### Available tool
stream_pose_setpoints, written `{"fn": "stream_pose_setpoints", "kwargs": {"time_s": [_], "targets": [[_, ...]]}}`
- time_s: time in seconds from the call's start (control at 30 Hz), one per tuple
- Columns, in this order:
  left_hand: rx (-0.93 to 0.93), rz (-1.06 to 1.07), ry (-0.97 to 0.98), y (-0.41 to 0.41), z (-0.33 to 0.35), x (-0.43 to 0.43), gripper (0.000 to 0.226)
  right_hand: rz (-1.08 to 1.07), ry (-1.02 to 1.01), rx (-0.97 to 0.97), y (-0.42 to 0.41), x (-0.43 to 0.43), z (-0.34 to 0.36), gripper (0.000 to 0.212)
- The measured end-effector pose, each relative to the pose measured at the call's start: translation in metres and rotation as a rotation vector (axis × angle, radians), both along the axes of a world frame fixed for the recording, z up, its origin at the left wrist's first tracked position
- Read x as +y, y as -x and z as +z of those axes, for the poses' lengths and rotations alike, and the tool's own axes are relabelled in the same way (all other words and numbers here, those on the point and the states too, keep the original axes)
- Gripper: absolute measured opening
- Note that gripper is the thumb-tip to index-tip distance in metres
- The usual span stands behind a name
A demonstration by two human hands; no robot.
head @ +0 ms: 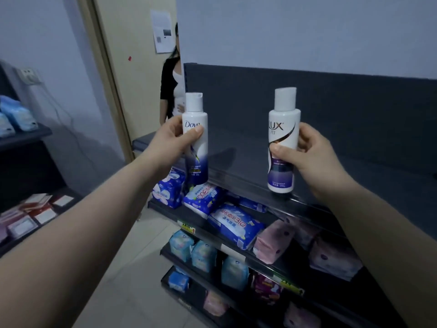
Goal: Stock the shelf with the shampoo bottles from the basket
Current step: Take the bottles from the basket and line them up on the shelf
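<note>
— Head view first: what are the hands doing?

— Both are reaching forward at the top of a dark shelf unit (331, 110). The left hand (173, 138) is wrapping its grip around a white and purple Dove bottle (195, 138), thumb pressing across the front just under the logo, fingers curling behind. The right hand (307, 150) is pinching a Lux bottle (282, 143) the same way, thumb on the label, fingers around the back.

— Are the bottles standing on anything?

— The Lux bottle is standing upright with its base at the front lip of the top shelf (314, 204); whether it is resting there or just above, I cannot tell. The Dove bottle is tilting slightly, and is sitting left of that, in front of the unit's left end, its base above the blue packs.

— Which packs?

— Blue sanitary pad packs (227, 216) are lying on the shelf below, with pink packs (274, 242) to their right and more packs on the lower tiers.

— Anything else around?

— A person in a black top (169, 88) is standing in the doorway behind the unit, partly hidden by it. Another dark rack (26, 138) on the far left is carrying pale blue packs and small boxes. Both caps are closed and pointing up.
</note>
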State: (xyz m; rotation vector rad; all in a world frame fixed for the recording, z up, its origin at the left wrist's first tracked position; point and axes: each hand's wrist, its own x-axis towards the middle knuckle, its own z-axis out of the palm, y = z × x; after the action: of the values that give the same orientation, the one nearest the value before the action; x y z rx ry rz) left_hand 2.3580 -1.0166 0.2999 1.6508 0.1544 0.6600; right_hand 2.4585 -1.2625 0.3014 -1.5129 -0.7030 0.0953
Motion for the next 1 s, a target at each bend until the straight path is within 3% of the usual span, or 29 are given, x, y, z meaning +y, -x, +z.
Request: {"fn": "stream_pose_setpoints", "kwargs": {"time_s": [0.3,0.53,1.0], "targets": [[-0.013,-0.149,-0.008,-0.085,-0.007,0.083,0.021,-0.144,-0.003,0.022,-0.041,0.076,-0.006,0.037],[0.029,-0.288,-0.080,-0.135,-0.014,0.155,0.031,-0.226,0.047,0.025,-0.072,0.152,-0.008,0.040],[0.062,-0.326,-0.143,-0.160,-0.042,0.231,0.043,-0.264,0.197,0.030,-0.083,0.237,-0.048,0.047]]}}
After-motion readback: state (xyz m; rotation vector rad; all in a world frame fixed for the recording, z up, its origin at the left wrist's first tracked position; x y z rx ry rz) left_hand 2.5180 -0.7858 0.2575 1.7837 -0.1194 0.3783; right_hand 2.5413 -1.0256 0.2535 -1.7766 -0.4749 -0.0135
